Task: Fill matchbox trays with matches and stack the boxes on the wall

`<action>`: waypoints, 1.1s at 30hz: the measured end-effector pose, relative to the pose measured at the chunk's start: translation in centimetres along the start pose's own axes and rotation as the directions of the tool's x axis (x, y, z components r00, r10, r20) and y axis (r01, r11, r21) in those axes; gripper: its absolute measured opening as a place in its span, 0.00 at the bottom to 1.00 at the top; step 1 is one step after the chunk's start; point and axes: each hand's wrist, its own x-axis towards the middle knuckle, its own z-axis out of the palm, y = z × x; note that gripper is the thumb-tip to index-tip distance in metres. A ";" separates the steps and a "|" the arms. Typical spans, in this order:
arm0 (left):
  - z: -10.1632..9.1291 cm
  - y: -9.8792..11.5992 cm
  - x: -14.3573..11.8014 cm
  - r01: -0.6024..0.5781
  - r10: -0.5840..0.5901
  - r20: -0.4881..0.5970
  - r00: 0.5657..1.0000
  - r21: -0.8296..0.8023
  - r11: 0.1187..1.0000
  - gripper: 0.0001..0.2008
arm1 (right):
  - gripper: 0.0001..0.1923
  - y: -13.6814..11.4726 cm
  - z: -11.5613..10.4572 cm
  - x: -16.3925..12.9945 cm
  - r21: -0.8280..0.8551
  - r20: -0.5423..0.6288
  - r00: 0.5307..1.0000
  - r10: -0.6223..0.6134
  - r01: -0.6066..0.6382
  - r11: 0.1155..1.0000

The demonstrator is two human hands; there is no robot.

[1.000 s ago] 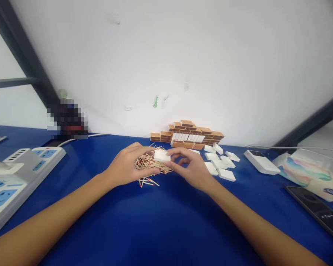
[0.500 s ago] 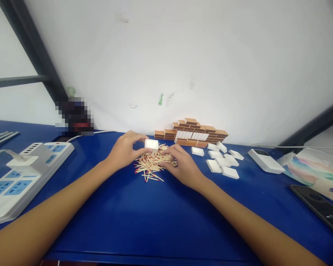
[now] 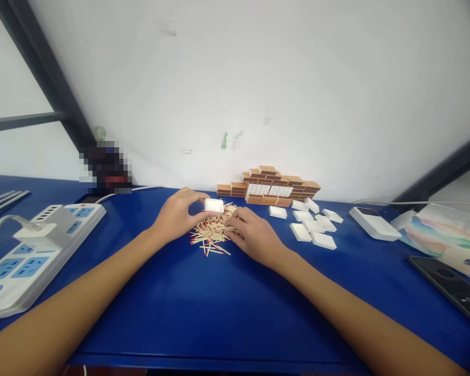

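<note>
A small white matchbox tray is pinched between the thumb and fingers of the left hand, held just above the far side of a loose pile of matches near the middle of the blue table. The right hand rests on the pile's right side, its fingers curled down into the matches; whether they have closed on any cannot be told.

The step in hand looks like gathering matches to fill the tray. The next move likely calls for pinching up a small aligned bunch and laying it flat inside.

Just right of the pile lie several more empty white trays. Toward the table's far edge, against the wall, stands a stack of brown matchbox sleeves. A white power strip sits by the left edge. Near the right edge are a white device, a tissue pack and a dark phone.
</note>
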 end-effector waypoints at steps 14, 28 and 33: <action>0.1 0.2 0.0 -0.048 0.048 0.012 0.999 0.005 0.999 0.17 | 0.07 -0.4 -0.1 0.3 -0.072 0.068 0.997 0.023 -0.018 0.997; 1.0 2.2 -0.7 0.001 0.004 0.058 0.998 -0.081 0.997 0.19 | 0.06 3.5 -2.6 -0.8 0.225 -0.167 0.972 0.164 -0.125 0.966; 2.3 4.2 -1.4 0.031 -0.016 0.087 0.996 -0.178 0.984 0.20 | 0.06 1.0 -3.3 -0.5 0.245 -0.183 0.979 0.088 -0.041 0.969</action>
